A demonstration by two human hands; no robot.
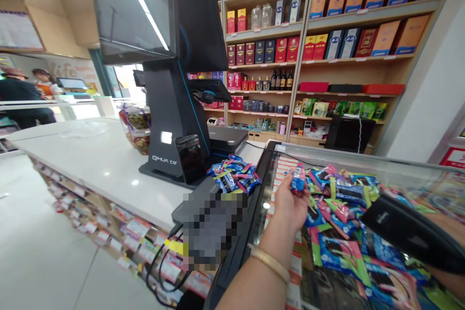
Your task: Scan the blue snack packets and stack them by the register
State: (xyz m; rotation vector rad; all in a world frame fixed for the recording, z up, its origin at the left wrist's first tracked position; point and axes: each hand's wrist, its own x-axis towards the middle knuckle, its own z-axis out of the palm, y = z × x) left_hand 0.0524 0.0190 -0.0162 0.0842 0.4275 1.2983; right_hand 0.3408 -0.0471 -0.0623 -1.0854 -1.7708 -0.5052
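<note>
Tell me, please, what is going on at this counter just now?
A person's left hand holds up a small blue and pink packet, pinched in the fingers above a glass-topped counter. The right hand, only partly visible at the picture's edge, holds a black scanner over the many similar packets spread there. A smaller heap of packets lies near the foot of the black till.

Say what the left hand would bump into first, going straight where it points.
Probably the far edge of the glass counter, beyond the small packet the left hand holds; depth is unclear, so it might pass above.
</note>
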